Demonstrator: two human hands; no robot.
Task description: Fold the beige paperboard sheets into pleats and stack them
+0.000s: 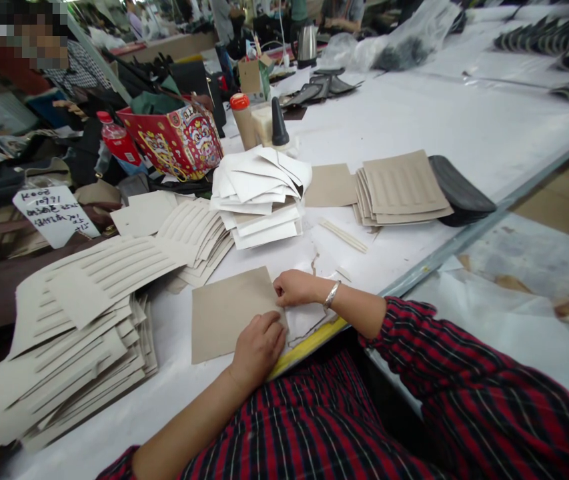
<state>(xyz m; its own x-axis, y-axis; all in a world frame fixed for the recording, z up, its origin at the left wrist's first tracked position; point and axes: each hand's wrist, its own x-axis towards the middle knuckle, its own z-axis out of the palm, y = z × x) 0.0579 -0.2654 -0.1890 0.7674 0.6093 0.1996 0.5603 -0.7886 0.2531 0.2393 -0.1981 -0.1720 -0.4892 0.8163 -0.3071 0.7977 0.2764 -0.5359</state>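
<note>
A flat tan rectangular panel (231,313) lies on the white table in front of me. My left hand (260,345) rests on its lower right part, fingers curled and pressed together at the edge. At the panel's right edge is my right hand (297,288), closed in a pinch with the fingertips turned inward; whatever is between them is hidden. The two hands are close together but apart. Just beyond my right hand lie thin pale strips (343,235) and a small pale scrap (344,273).
Ribbed pale panels (89,333) are piled at the left. White sheets (261,183) stand stacked ahead, beside ribbed tan panels (404,183) and dark panels (459,190). Behind are a red patterned box (179,137), a red-capped bottle (244,120) and a kettle (307,45). People are in the background.
</note>
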